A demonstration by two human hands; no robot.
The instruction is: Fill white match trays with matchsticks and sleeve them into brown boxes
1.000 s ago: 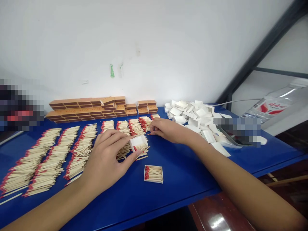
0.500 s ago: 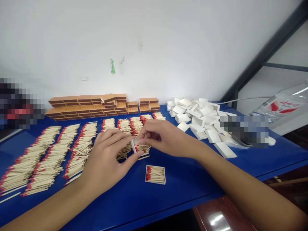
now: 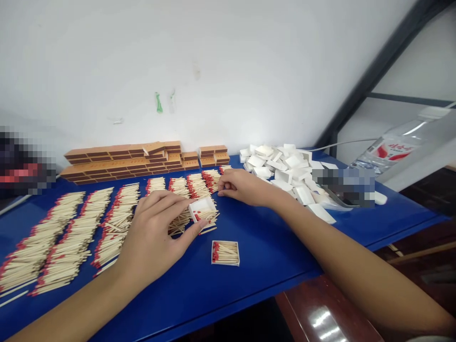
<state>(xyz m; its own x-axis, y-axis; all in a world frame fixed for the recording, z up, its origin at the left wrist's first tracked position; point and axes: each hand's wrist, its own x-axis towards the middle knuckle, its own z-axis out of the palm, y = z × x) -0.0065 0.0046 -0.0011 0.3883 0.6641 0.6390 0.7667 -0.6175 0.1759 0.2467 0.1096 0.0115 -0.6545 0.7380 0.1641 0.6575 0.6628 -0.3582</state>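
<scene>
My left hand [image 3: 156,232] grips a white matchbox tray [image 3: 201,204] between thumb and fingers. The tray is tilted and has some red-tipped matches along its lower part. Beyond it, my right hand [image 3: 245,186] is at the right edge of the match rows, its fingers curled together beside a bunch of red-headed matches [image 3: 212,180]. Whatever may be between those fingertips is hidden. In front of both hands lies a second white tray [image 3: 225,264], flat on the blue table [image 3: 270,270] and filled with matches.
Long rows of loose matches [image 3: 60,228] cover the table's left side. Stacked brown matchbox sleeves [image 3: 117,159] line the wall. A heap of white trays [image 3: 281,166] lies at the back right. Past it are a pixelated dark object [image 3: 344,187] and a leaning plastic bottle [image 3: 402,142].
My right hand has left the held tray and moved back to the match rows. My left hand still holds the tray. The whole view has shifted slightly.
</scene>
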